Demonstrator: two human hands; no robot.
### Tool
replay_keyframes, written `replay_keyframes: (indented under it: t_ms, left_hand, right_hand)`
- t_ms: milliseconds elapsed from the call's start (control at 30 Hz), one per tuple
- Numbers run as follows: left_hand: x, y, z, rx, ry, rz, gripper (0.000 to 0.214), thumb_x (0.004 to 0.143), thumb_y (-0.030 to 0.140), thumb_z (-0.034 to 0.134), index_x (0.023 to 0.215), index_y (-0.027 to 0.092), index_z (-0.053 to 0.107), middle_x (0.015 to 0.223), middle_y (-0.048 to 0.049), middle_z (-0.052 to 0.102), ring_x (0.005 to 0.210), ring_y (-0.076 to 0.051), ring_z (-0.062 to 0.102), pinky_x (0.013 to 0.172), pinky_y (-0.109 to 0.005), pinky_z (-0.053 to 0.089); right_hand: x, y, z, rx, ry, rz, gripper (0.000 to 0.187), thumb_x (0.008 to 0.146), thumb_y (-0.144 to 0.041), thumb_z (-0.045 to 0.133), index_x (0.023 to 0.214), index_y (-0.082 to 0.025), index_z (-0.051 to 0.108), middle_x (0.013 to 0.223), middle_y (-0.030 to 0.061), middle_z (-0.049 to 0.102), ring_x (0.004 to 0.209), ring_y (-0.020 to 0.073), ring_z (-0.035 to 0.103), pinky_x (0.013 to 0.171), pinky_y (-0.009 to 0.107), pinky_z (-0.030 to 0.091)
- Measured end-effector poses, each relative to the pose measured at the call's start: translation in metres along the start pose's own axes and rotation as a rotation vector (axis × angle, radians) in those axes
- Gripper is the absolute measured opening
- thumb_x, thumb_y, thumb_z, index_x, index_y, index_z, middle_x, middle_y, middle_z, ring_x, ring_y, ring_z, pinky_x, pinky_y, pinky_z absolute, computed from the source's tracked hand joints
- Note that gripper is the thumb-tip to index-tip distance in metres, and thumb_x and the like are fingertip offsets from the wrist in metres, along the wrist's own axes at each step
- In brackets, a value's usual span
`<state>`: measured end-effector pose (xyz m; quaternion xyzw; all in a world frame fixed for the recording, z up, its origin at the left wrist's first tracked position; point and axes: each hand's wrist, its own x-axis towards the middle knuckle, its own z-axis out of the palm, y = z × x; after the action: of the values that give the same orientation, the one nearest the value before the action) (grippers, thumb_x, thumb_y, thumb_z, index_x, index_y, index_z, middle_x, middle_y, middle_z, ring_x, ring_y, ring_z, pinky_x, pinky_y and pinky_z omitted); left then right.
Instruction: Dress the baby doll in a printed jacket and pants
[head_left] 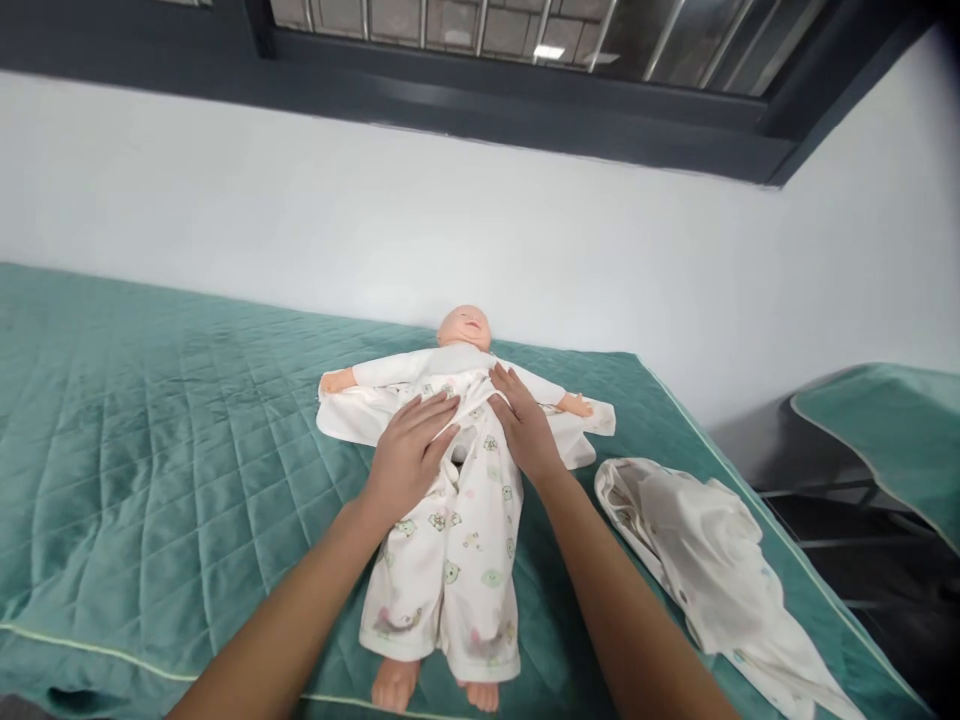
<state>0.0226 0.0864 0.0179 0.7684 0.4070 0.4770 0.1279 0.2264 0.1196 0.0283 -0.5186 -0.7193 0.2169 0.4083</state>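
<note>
A baby doll (464, 327) lies on its back, head toward the wall, arms spread wide and bare feet toward me. Pale trousers (480, 560) with small green and pink prints cover its legs and reach high up the front. A white top (349, 418) lies spread open beneath its arms. My left hand (411, 448) rests on the cloth at the doll's waist, fingers stretched out. On the other side, my right hand (526, 425) lies against the fabric near the chest, fingers extended. Whether the fingertips catch any cloth is hard to see.
The doll is on a green quilted bed cover (187, 450). A crumpled white garment (697, 550) lies to the right, near the bed's edge. Behind are a white wall (375, 220) and a dark window frame (450, 105). Another green cover (885, 430) hangs at the far right.
</note>
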Motion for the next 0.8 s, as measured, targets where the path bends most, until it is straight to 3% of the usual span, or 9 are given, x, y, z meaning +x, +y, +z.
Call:
replay_keyframes:
  t_ms: [100,167,267,400,533,600,667,733,800]
  left_hand:
    - [0.001,-0.006,0.002,0.006,-0.071,-0.054,0.04,0.1,0.033,0.043,0.137,0.026,0.058,0.148,-0.0032,0.054,0.142,-0.02,0.044,0.121,-0.047,0.031]
    - [0.004,-0.008,0.007,-0.008,-0.038,-0.061,0.039,0.101,0.033,0.042,0.135,0.026,0.06,0.147,-0.0025,0.055,0.141,-0.019,0.045,0.121,-0.046,0.031]
    - [0.008,-0.005,0.011,-0.067,0.057,-0.057,0.033,0.099,0.035,0.046,0.121,0.025,0.069,0.136,-0.003,0.064,0.132,-0.02,0.054,0.119,-0.043,0.034]
    - [0.0,0.009,0.003,-0.189,0.245,-0.242,0.034,0.098,0.039,0.047,0.103,0.018,0.073,0.111,-0.005,0.075,0.108,-0.02,0.067,0.099,-0.034,0.049]
    - [-0.038,0.027,-0.011,-0.141,0.295,-0.375,0.038,0.097,0.044,0.048,0.087,0.016,0.072,0.083,-0.0021,0.072,0.082,-0.018,0.066,0.078,-0.028,0.052]
    - [-0.059,0.033,-0.014,-0.131,0.263,-0.364,0.035,0.098,0.042,0.048,0.089,0.017,0.072,0.089,-0.0036,0.072,0.087,-0.018,0.066,0.084,-0.03,0.052]
    - [-0.072,0.035,-0.014,-0.143,0.201,-0.347,0.03,0.097,0.039,0.05,0.105,0.02,0.071,0.114,-0.0066,0.07,0.109,-0.02,0.064,0.1,-0.034,0.049]
    - [-0.076,0.033,-0.011,-0.168,0.133,-0.367,0.035,0.096,0.037,0.053,0.126,0.024,0.064,0.141,-0.0072,0.057,0.133,-0.022,0.051,0.115,-0.038,0.039]
    - [-0.074,0.03,-0.007,-0.202,0.109,-0.419,0.044,0.096,0.037,0.052,0.139,0.027,0.054,0.155,-0.0059,0.042,0.144,-0.021,0.038,0.122,-0.04,0.031]
  right_hand:
    - [-0.045,-0.019,0.0,-0.009,0.005,-0.012,0.051,0.099,-0.049,0.044,0.144,-0.026,0.053,0.154,0.0015,0.045,0.149,0.021,0.029,0.125,0.045,0.022]
    - [-0.083,-0.031,0.005,0.04,0.045,0.055,0.05,0.1,-0.046,0.043,0.147,-0.028,0.049,0.155,0.0016,0.043,0.146,0.0217,0.036,0.123,0.046,0.027]
    - [-0.118,-0.042,0.019,0.097,0.098,0.139,0.049,0.101,-0.047,0.042,0.148,-0.033,0.047,0.159,-0.0011,0.035,0.15,0.0222,0.029,0.124,0.048,0.024]
    - [-0.104,-0.043,0.036,0.119,0.161,0.181,0.053,0.099,-0.052,0.042,0.148,-0.032,0.047,0.165,-0.002,0.019,0.153,0.0222,0.019,0.125,0.044,0.02]
    - [-0.072,-0.036,0.041,0.084,0.196,0.12,0.056,0.101,-0.049,0.039,0.151,-0.025,0.043,0.166,0.0028,0.019,0.153,0.0206,0.019,0.125,0.041,0.019]
    - [-0.065,-0.032,0.039,0.048,0.19,0.098,0.057,0.101,-0.046,0.039,0.153,-0.023,0.039,0.165,0.0044,0.02,0.153,0.0202,0.019,0.124,0.041,0.02]
    - [-0.068,-0.032,0.036,0.036,0.19,0.103,0.057,0.101,-0.043,0.039,0.153,-0.022,0.038,0.164,0.0051,0.022,0.152,0.0199,0.022,0.124,0.041,0.021]
    - [-0.085,-0.038,0.034,0.055,0.197,0.136,0.054,0.101,-0.042,0.039,0.151,-0.022,0.043,0.162,0.0051,0.028,0.15,0.0204,0.029,0.123,0.041,0.024]
    - [-0.113,-0.049,0.033,0.101,0.186,0.194,0.052,0.1,-0.044,0.041,0.147,-0.023,0.05,0.157,0.0048,0.038,0.146,0.0224,0.036,0.122,0.042,0.028]
